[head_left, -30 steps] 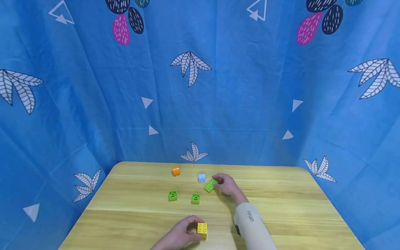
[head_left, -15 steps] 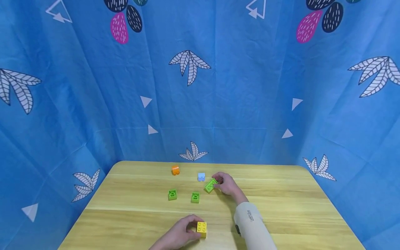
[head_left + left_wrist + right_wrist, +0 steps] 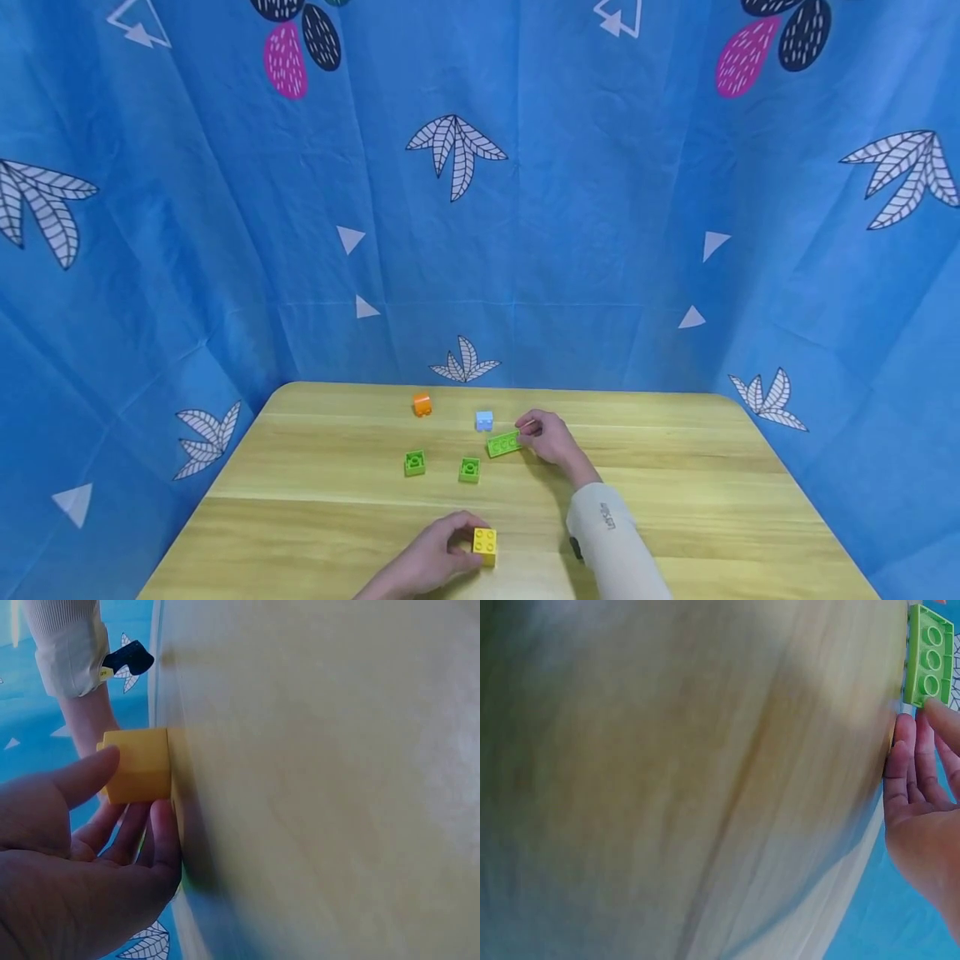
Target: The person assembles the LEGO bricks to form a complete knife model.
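Left hand pinches yellow brick, studs up. Right hand half open, thumb touching end of long green brick, hollow side up on worktop; whether pinched, cannot tell. Safer grip: opposite long sides, even pressure.

A long green plastic toy brick is in the upper right of the frame, with its hollow side showing and three round rings inside. The person's bare right hand is just below it, at the right edge. The thumb touches the brick's low end, and the other fingers point up. A big light-brown wooden table fills most of the frame, tilted and blurry. A bright blue backdrop shows at the lower right.
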The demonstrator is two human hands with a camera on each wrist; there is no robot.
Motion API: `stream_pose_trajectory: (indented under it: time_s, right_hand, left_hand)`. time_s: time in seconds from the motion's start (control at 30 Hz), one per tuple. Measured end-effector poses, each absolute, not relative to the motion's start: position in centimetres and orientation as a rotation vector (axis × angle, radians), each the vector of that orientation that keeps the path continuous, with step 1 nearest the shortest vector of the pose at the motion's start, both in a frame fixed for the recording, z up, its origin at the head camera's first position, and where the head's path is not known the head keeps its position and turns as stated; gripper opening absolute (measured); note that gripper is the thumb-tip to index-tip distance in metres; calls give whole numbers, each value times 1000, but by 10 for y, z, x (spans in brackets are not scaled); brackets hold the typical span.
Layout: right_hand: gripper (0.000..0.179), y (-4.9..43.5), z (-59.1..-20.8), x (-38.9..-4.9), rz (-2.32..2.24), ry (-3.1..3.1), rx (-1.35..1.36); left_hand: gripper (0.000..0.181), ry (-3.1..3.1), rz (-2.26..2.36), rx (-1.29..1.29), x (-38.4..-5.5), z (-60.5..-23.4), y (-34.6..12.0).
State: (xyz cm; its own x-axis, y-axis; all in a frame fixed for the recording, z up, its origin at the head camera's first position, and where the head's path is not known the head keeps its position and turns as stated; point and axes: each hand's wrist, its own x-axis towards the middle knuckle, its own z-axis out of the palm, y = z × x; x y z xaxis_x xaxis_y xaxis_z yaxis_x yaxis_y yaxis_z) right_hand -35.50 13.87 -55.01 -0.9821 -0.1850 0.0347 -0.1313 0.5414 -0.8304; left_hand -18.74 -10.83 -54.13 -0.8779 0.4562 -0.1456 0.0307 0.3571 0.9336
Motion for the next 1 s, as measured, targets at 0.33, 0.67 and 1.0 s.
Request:
stream_pose_trajectory:
  time_s: [0.33,0.67,1.0]
  right_hand:
    - [18,142,-545,-350,-1540,2593,-248]
    - [19,149,-537,-343,-1782,2310,-241]
    - [20,159,-535,-331,-1907,2170,-257]
  left_hand:
    - [39,2172,1606,368,-186,-542,-106]
    - [38,2169,1626,375,-184,-540,-108]
    - [38,2168,1631,381,-184,-542,-109]
